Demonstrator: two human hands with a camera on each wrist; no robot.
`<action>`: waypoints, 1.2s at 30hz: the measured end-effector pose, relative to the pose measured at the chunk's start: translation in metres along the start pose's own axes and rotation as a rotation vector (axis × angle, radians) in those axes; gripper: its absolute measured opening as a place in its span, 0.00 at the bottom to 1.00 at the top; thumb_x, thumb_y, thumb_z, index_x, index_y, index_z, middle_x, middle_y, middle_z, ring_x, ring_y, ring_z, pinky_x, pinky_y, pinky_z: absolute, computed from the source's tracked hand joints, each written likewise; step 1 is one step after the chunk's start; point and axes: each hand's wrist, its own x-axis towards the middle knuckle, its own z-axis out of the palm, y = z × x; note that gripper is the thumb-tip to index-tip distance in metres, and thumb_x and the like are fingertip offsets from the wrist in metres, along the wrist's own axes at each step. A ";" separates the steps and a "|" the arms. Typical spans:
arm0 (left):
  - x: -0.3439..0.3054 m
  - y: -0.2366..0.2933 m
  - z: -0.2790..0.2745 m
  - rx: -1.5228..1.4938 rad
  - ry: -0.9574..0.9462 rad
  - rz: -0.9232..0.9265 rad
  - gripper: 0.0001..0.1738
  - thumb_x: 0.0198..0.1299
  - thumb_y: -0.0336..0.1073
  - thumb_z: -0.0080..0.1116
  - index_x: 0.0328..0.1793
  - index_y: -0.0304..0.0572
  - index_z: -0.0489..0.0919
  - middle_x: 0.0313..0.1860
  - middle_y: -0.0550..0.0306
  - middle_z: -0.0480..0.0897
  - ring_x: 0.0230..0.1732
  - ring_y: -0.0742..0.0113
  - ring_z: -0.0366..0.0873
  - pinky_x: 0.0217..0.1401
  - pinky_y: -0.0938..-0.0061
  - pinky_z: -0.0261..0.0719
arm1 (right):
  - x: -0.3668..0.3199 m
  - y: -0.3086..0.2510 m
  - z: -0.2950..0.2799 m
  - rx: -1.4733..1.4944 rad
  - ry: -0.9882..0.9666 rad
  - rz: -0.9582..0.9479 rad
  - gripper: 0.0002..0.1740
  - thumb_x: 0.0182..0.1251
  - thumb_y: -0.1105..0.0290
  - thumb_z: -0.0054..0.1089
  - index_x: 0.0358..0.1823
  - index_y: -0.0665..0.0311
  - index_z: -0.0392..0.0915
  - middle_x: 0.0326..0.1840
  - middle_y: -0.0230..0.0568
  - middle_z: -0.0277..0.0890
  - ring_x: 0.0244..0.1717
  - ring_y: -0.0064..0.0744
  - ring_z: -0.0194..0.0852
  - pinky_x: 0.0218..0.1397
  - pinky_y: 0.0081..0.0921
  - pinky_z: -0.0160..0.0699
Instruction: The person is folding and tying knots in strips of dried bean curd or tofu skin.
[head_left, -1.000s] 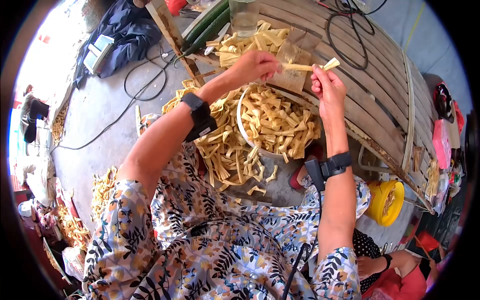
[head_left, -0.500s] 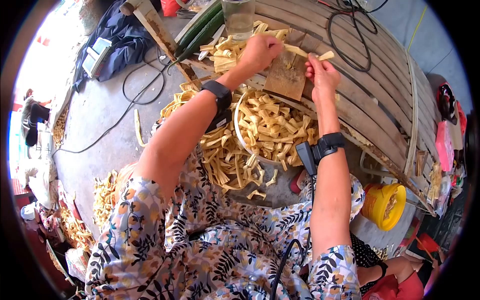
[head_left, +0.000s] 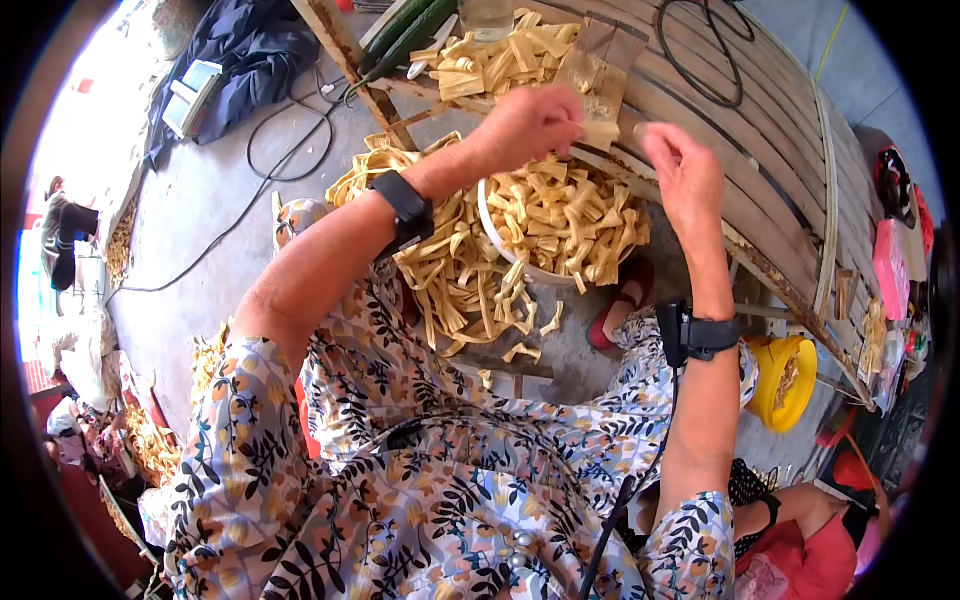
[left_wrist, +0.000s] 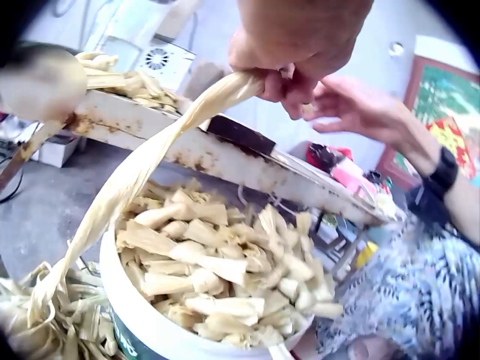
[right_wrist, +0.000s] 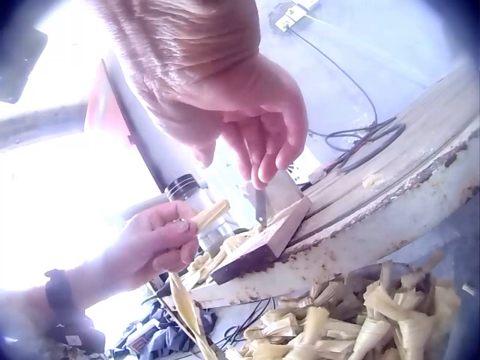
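My left hand (head_left: 535, 125) pinches a long, folded, pale yellow strip (left_wrist: 150, 157). The strip's short end pokes out past the fingers, and its tail hangs down toward the loose pile in the left wrist view. To the right, my right hand (head_left: 690, 180) is apart from the strip, fingers loosely bent, with nothing visible in it. Below both hands stands a white-rimmed bucket (left_wrist: 112, 289) heaped with short knotted yellow pieces (head_left: 570, 215). A small wooden board (head_left: 597, 80) lies at the bench edge; a thin upright blade (right_wrist: 260, 206) shows on it in the right wrist view.
Loose strips (head_left: 440, 270) lie left of the bucket. On the slatted bench (head_left: 740, 170) are more yellow strips (head_left: 500, 60), cucumbers (head_left: 405, 40), a glass jar (head_left: 487, 18) and a black cable (head_left: 690, 60). A yellow pail (head_left: 783, 385) stands at right; another person's arm is near it.
The strip was stretched between both hands over the board; the right hand has released its knotted end and moved right and nearer. The left hand keeps a strip and has also come slightly nearer.
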 end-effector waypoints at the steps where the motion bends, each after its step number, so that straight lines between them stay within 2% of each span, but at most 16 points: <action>1: -0.005 0.009 0.008 0.056 -0.004 0.066 0.07 0.55 0.35 0.56 0.36 0.43 0.72 0.18 0.62 0.77 0.17 0.79 0.72 0.18 0.79 0.72 | 0.001 -0.005 0.002 0.056 0.073 -0.064 0.13 0.59 0.63 0.54 0.34 0.68 0.75 0.19 0.42 0.72 0.19 0.26 0.66 0.27 0.22 0.66; 3: -0.017 0.019 0.029 0.217 0.066 0.393 0.08 0.54 0.35 0.56 0.37 0.43 0.72 0.18 0.57 0.77 0.17 0.70 0.74 0.19 0.72 0.72 | 0.003 0.007 0.019 0.224 -0.061 -0.032 0.12 0.61 0.65 0.51 0.33 0.70 0.76 0.18 0.42 0.72 0.20 0.25 0.67 0.28 0.23 0.67; 5: -0.025 0.025 0.036 0.326 -0.004 0.403 0.09 0.52 0.34 0.57 0.37 0.42 0.71 0.18 0.54 0.76 0.18 0.63 0.75 0.21 0.68 0.71 | -0.002 0.016 0.030 0.213 -0.253 0.082 0.12 0.62 0.67 0.50 0.31 0.71 0.76 0.18 0.40 0.72 0.20 0.25 0.68 0.26 0.21 0.67; 6: -0.028 0.026 0.035 0.382 -0.020 0.405 0.11 0.51 0.35 0.59 0.37 0.42 0.71 0.19 0.54 0.76 0.18 0.63 0.75 0.21 0.70 0.70 | -0.010 -0.013 0.021 0.308 -0.329 0.287 0.12 0.63 0.69 0.50 0.27 0.71 0.77 0.17 0.34 0.72 0.17 0.22 0.67 0.20 0.18 0.64; 9: -0.028 0.023 0.030 0.125 -0.030 0.338 0.11 0.50 0.35 0.60 0.36 0.41 0.71 0.19 0.55 0.76 0.20 0.66 0.74 0.22 0.73 0.71 | -0.012 -0.007 0.020 0.278 -0.382 0.328 0.11 0.62 0.71 0.51 0.25 0.69 0.78 0.16 0.28 0.69 0.14 0.18 0.62 0.14 0.15 0.58; 10: -0.027 0.021 0.026 0.040 -0.071 0.262 0.11 0.50 0.34 0.60 0.36 0.40 0.72 0.20 0.58 0.77 0.21 0.72 0.74 0.24 0.76 0.72 | -0.013 -0.004 0.025 0.317 -0.277 0.349 0.08 0.60 0.72 0.54 0.25 0.68 0.78 0.14 0.25 0.67 0.13 0.13 0.58 0.13 0.14 0.54; 13: -0.024 -0.003 0.010 -0.002 -0.266 0.020 0.08 0.55 0.33 0.55 0.39 0.38 0.75 0.24 0.61 0.78 0.28 0.79 0.75 0.32 0.81 0.74 | -0.009 0.002 0.002 0.424 -0.141 0.247 0.06 0.56 0.72 0.59 0.26 0.68 0.78 0.13 0.25 0.67 0.11 0.11 0.55 0.13 0.13 0.51; 18: -0.017 0.006 -0.010 0.033 -0.201 0.189 0.10 0.61 0.33 0.48 0.41 0.36 0.76 0.27 0.60 0.79 0.32 0.75 0.78 0.38 0.80 0.78 | -0.011 0.000 -0.013 0.427 -0.261 0.200 0.08 0.54 0.71 0.61 0.34 0.68 0.78 0.18 0.25 0.70 0.14 0.10 0.55 0.16 0.10 0.51; 19: -0.017 0.023 -0.020 -0.007 -0.210 0.137 0.10 0.61 0.35 0.48 0.40 0.37 0.77 0.26 0.61 0.78 0.30 0.77 0.77 0.36 0.83 0.78 | -0.011 -0.001 -0.017 0.489 -0.354 0.193 0.09 0.54 0.71 0.62 0.34 0.68 0.77 0.19 0.27 0.71 0.14 0.09 0.55 0.16 0.10 0.52; 21: -0.008 0.074 -0.036 -0.105 -0.218 0.337 0.14 0.60 0.44 0.50 0.34 0.43 0.79 0.20 0.66 0.74 0.20 0.80 0.68 0.23 0.86 0.70 | -0.012 -0.016 -0.032 0.613 -0.545 0.185 0.10 0.54 0.71 0.62 0.36 0.68 0.77 0.21 0.29 0.73 0.13 0.09 0.55 0.15 0.09 0.52; 24: -0.002 0.148 -0.068 -0.489 -0.648 0.232 0.10 0.61 0.33 0.47 0.33 0.34 0.75 0.19 0.66 0.73 0.17 0.84 0.63 0.17 0.89 0.57 | -0.026 -0.062 -0.056 0.841 -0.554 -0.015 0.12 0.54 0.70 0.62 0.38 0.68 0.76 0.24 0.34 0.76 0.10 0.08 0.55 0.12 0.07 0.51; 28: -0.004 0.111 -0.050 -0.320 -0.631 0.039 0.11 0.60 0.35 0.48 0.33 0.32 0.75 0.17 0.65 0.73 0.16 0.83 0.63 0.15 0.86 0.58 | -0.030 -0.056 -0.051 0.939 -0.709 -0.214 0.17 0.55 0.65 0.61 0.40 0.72 0.75 0.22 0.33 0.75 0.08 0.07 0.54 0.10 0.07 0.50; 29: -0.001 0.103 -0.048 -0.076 -0.570 0.209 0.18 0.61 0.49 0.48 0.36 0.42 0.80 0.21 0.67 0.73 0.22 0.80 0.68 0.25 0.85 0.70 | -0.031 -0.053 -0.046 0.954 -0.743 -0.239 0.19 0.56 0.63 0.60 0.41 0.74 0.75 0.20 0.31 0.74 0.08 0.07 0.54 0.10 0.07 0.50; 31: -0.006 0.050 -0.025 -0.343 -0.595 0.094 0.15 0.63 0.43 0.45 0.36 0.42 0.77 0.22 0.66 0.74 0.25 0.80 0.70 0.29 0.85 0.70 | -0.027 -0.039 -0.023 1.047 -0.867 -0.075 0.21 0.61 0.59 0.55 0.44 0.73 0.73 0.16 0.25 0.69 0.09 0.07 0.53 0.13 0.07 0.51; 33: -0.021 0.012 -0.010 -0.282 -0.273 0.003 0.16 0.65 0.42 0.42 0.36 0.40 0.76 0.22 0.66 0.74 0.25 0.80 0.69 0.31 0.84 0.69 | -0.029 -0.030 -0.002 1.102 -0.797 0.039 0.22 0.63 0.57 0.51 0.47 0.71 0.72 0.14 0.22 0.65 0.12 0.07 0.52 0.17 0.07 0.51; 36: -0.030 -0.006 0.003 -0.719 -0.372 -0.165 0.17 0.66 0.42 0.40 0.38 0.37 0.75 0.20 0.65 0.74 0.18 0.84 0.66 0.21 0.90 0.64 | -0.028 -0.032 0.014 1.042 -0.610 0.078 0.22 0.61 0.57 0.53 0.49 0.68 0.73 0.18 0.25 0.69 0.13 0.06 0.51 0.19 0.07 0.50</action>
